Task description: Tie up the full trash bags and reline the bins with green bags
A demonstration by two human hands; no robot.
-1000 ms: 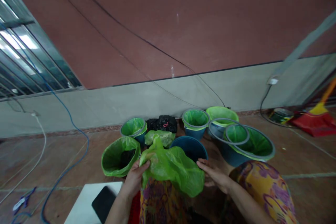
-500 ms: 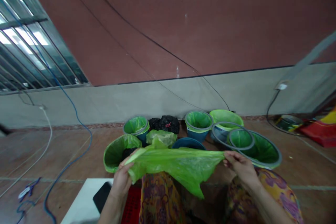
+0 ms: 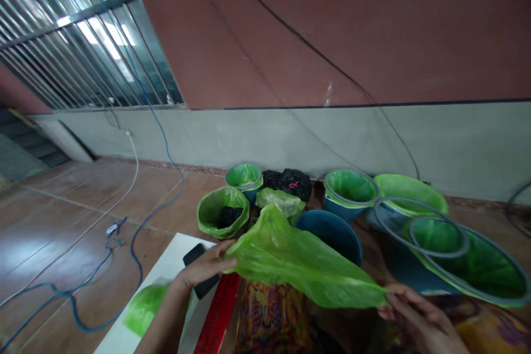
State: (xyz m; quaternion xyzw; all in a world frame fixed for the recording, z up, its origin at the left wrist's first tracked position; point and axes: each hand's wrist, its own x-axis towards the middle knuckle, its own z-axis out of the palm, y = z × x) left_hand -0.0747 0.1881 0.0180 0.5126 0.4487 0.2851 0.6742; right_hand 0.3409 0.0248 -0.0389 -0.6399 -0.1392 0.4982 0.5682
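A thin, bright green plastic bag (image 3: 298,265) is stretched between my two hands, sloping down to the right. My left hand (image 3: 209,265) pinches its left end, above a white board. At the other end, my right hand (image 3: 415,310) grips a corner of the bag between thumb and fingers. Just behind the bag stands a blue bucket (image 3: 332,232) with no liner showing, its front partly hidden. Left of it are a green-lined bin (image 3: 224,204) holding something black and a crumpled pale green bag (image 3: 280,202).
Green-lined buckets (image 3: 350,188) and loose grey rings (image 3: 423,227) stand to the right. Black bags (image 3: 296,185) lie by the wall. At left are a white board (image 3: 166,265) with a dark phone (image 3: 201,271), a red crate (image 3: 219,310) and a blue hose (image 3: 135,243) across the floor.
My view has turned left and closer to the buckets. The bag stays in both hands but now slants, its right end lower. A green bundle on the white board has come into view.
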